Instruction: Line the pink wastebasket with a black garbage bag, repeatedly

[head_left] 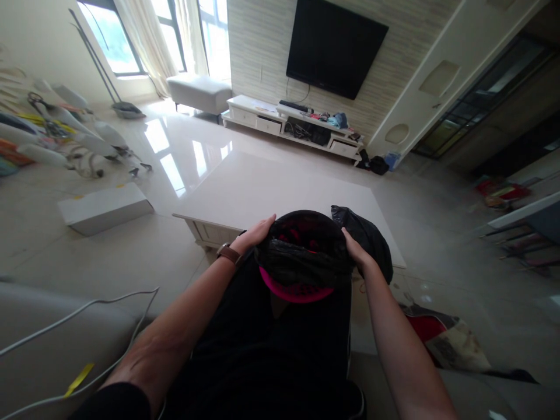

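A pink plastic basket with holes (297,291) sits between my legs. A black plastic trash bag (301,262) lines it, folded down over the rim. Through its mouth, pinkish-red patches show inside. My left hand (259,230) grips the bag and rim at the left side, its fingers partly hidden behind the edge. On the opposite side my right hand (355,248) holds the bag's edge, thumb on top. Just beyond that hand, a second, bulging black plastic bag (370,236) rests on the corner of the white table (284,181).
A long white box (105,208) lies on the floor at left, near white bird figures (83,131). Beyond the table stand a TV cabinet (254,116) and a grey ottoman (200,93). A white cable (87,306) crosses the sofa. A fabric bag (455,338) lies at right.
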Action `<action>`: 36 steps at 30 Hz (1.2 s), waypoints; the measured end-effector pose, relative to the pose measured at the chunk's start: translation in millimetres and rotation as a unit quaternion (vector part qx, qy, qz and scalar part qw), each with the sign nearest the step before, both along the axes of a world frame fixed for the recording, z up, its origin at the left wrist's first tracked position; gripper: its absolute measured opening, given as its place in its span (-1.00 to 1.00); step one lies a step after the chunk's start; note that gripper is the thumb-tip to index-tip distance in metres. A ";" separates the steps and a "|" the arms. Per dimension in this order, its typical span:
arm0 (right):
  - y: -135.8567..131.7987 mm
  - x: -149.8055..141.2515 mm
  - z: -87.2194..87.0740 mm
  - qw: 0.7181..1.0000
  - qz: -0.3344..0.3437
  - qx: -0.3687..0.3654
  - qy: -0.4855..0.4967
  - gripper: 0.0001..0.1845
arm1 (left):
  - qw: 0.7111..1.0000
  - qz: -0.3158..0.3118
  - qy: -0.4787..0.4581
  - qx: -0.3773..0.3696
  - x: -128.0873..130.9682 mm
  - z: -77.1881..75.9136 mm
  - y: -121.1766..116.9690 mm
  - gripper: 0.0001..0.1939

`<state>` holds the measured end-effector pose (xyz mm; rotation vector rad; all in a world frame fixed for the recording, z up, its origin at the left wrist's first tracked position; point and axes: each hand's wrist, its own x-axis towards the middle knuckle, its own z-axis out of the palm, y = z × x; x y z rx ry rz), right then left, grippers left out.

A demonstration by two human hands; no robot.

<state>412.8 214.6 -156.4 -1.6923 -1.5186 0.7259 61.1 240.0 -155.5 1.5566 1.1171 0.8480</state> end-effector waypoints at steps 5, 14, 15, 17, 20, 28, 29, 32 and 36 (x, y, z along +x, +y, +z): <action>-54.2 -0.9 17.6 0.985 -0.054 0.081 -0.144 -0.55 | 0.964 0.129 0.077 0.220 -13.8 7.2 -50.3 -0.58; -170.5 -29.3 -13.5 0.954 0.119 0.154 -0.229 -0.79 | 0.923 0.095 0.207 0.311 -30.3 -40.1 -148.7 -0.72; -175.1 -29.6 -20.4 0.960 0.109 0.139 -0.219 -0.75 | 0.930 0.131 0.201 0.278 -28.7 -48.7 -151.9 -0.70; -179.9 -29.6 -31.7 0.969 0.086 0.105 -0.208 -0.71 | 0.944 0.184 0.180 0.207 -25.1 -63.4 -154.8 -0.73; -180.7 -30.3 -40.1 0.972 0.077 0.041 -0.220 -0.79 | 0.968 0.165 0.148 0.120 -21.1 -74.8 -155.6 -0.83; -181.4 -34.6 -49.2 0.971 0.059 0.021 -0.230 -0.90 | 0.995 0.045 0.083 0.026 -10.9 -69.4 -160.9 -0.85; -182.2 -34.2 -51.7 0.973 0.050 0.030 -0.223 -0.84 | 0.998 0.036 0.054 0.003 -8.4 -70.0 -161.3 -0.81; -183.5 -33.2 -57.9 0.977 0.026 0.060 -0.201 -0.62 | 0.999 0.023 -0.017 -0.030 -0.7 -70.4 -161.2 -0.68; -181.7 -34.7 -58.4 0.978 0.000 0.101 -0.183 -0.39 | 0.998 0.052 -0.027 0.015 5.2 -60.6 -158.3 -0.59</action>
